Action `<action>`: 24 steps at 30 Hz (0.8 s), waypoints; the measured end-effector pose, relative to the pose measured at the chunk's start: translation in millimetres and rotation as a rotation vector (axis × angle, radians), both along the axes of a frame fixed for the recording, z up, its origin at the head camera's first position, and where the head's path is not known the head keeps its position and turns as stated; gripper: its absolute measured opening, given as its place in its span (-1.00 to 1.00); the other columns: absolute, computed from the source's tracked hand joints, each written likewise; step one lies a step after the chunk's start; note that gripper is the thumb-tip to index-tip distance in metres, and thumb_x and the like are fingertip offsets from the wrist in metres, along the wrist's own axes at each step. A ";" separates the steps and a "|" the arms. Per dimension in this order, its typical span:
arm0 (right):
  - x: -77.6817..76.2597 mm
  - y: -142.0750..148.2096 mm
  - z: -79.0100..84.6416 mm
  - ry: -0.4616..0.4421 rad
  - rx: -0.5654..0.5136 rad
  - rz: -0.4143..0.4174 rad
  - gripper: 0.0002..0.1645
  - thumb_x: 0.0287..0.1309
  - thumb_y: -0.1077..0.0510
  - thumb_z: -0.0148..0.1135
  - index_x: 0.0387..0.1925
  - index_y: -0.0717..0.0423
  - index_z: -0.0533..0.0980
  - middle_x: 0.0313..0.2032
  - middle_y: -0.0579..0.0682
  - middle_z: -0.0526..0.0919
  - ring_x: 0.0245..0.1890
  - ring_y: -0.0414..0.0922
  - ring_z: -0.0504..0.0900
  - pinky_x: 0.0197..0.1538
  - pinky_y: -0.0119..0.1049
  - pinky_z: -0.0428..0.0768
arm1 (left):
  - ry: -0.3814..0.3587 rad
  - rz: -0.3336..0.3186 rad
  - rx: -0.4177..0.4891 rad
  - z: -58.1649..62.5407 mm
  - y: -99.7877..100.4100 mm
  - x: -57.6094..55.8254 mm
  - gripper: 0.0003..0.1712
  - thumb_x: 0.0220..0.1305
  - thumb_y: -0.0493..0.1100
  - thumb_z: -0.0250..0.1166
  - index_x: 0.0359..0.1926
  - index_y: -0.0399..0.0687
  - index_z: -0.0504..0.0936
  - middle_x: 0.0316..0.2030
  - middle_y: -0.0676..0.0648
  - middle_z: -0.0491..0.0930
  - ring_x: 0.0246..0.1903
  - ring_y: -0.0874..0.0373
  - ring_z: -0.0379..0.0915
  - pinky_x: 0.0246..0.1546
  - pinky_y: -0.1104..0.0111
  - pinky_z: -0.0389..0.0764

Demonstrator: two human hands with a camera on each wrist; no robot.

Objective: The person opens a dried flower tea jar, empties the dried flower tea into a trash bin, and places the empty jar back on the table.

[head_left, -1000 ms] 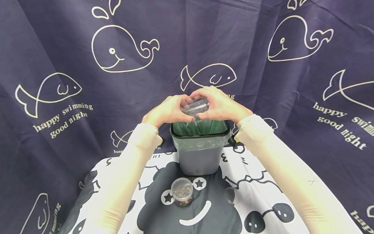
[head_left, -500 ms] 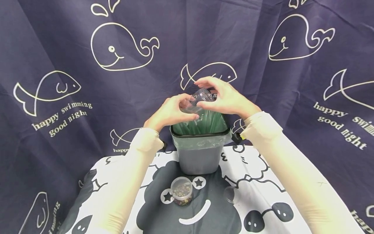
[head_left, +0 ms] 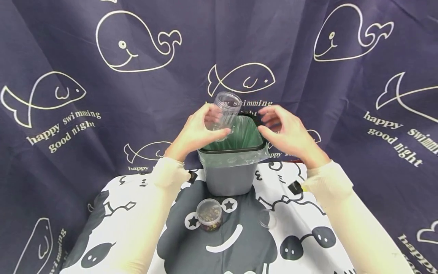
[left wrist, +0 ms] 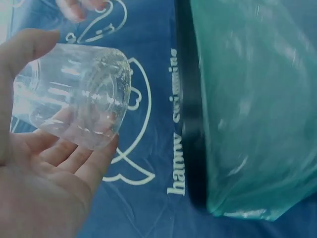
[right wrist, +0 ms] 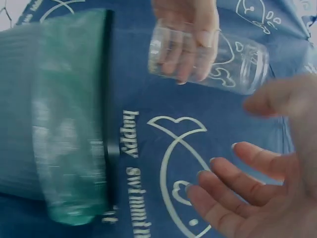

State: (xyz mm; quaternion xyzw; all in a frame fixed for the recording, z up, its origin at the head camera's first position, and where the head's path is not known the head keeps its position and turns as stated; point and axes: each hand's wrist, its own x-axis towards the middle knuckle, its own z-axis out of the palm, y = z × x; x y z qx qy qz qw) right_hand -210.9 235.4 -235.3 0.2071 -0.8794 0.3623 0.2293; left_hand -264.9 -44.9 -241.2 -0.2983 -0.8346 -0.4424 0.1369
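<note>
A clear plastic jar (head_left: 228, 108) with an open mouth stands nearly upright, tilted a little, above the bin's left rim. My left hand (head_left: 198, 127) grips it round its lower part, thumb in front and fingers behind. In the left wrist view the transparent jar (left wrist: 81, 91) has small specks by its base. My right hand (head_left: 291, 131) is apart from the jar, fingers spread and bent, holding nothing. Below both hands stands a grey bin (head_left: 229, 179) with a black rim and a green liner bag (head_left: 244, 131) folded over its edge.
A lidded clear tub (head_left: 209, 215) with small mixed bits inside sits in front of the bin. A clear round lid (head_left: 267, 219) lies to its right on the sheep-patterned cloth (head_left: 239, 262). A dark blue curtain (head_left: 191, 38) hangs behind.
My right hand has let go of the jar and moved right. The jar has turned from lying sideways to nearly upright in my left hand. The view has tipped slightly downward.
</note>
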 end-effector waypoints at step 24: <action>51.4 27.2 -144.4 -0.201 0.070 -0.087 -0.86 0.20 0.25 0.30 -0.26 -0.06 0.64 -0.37 -0.22 0.69 -0.34 -0.26 0.63 -0.23 -0.32 0.63 | -0.026 -0.132 0.227 -84.4 18.4 95.5 -0.27 -0.03 -0.12 0.63 0.17 0.09 0.49 0.00 0.00 0.64 0.04 0.24 0.62 0.18 0.29 0.59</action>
